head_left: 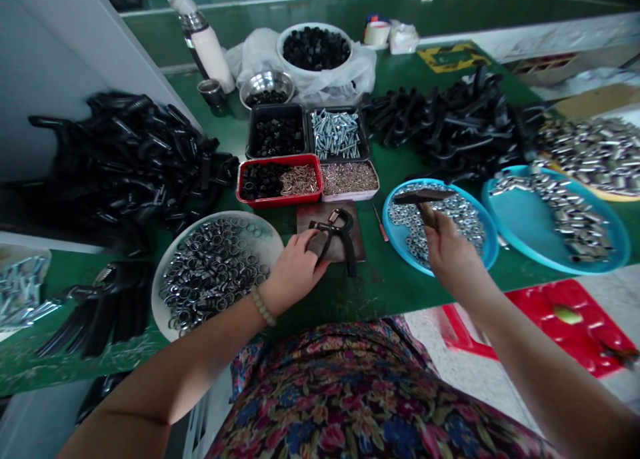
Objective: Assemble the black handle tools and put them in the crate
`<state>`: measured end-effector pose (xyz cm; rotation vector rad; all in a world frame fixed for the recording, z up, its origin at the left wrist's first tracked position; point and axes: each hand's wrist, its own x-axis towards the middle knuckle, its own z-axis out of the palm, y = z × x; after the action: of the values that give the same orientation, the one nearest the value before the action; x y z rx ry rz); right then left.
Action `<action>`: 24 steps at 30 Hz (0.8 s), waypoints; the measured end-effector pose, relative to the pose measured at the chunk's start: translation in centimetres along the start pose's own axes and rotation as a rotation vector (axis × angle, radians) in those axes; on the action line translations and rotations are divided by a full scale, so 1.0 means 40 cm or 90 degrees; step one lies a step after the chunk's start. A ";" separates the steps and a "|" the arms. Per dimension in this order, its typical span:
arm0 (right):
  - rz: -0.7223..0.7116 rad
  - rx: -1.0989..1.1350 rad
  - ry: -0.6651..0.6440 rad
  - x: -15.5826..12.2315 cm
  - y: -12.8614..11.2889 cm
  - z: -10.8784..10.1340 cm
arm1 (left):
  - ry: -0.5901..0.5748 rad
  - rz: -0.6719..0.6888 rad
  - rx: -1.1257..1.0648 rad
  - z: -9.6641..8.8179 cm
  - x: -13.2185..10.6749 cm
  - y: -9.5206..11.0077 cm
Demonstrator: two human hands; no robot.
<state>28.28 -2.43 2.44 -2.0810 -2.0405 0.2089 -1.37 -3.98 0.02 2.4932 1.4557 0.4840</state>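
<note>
My left hand (pixel 295 266), with a beaded bracelet at the wrist, is closed around one handle of a black hand gripper (pixel 345 236). This hand gripper has a metal spring at its top and lies over a dark metal plate (pixel 359 246) on the bench. To the right, my right hand (pixel 453 249) grips the handle of a hammer (pixel 423 198), held above a blue tray of small metal parts (pixel 440 266). Left of my left hand is a white tray (pixel 265 229) of metal rings. A thin screwdriver-like tool (pixel 381 226) lies between the plate and the blue tray.
Beyond the plate stand a red tray (pixel 280 201) and a black tray of screws (pixel 337 134). Piles of black handles (pixel 135 152) and black parts (pixel 450 119) flank them. Another blue tray (pixel 530 226) holds metal cylinders. Finished-looking hand grippers (pixel 107 299) lie at left.
</note>
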 end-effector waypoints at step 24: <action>0.016 -0.090 -0.037 0.015 -0.009 0.014 | 0.079 -0.104 0.103 -0.125 0.105 -0.154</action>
<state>27.79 -1.80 2.04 -2.2094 -2.1206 0.1355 -6.32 2.78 3.25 2.4750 1.7955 0.5169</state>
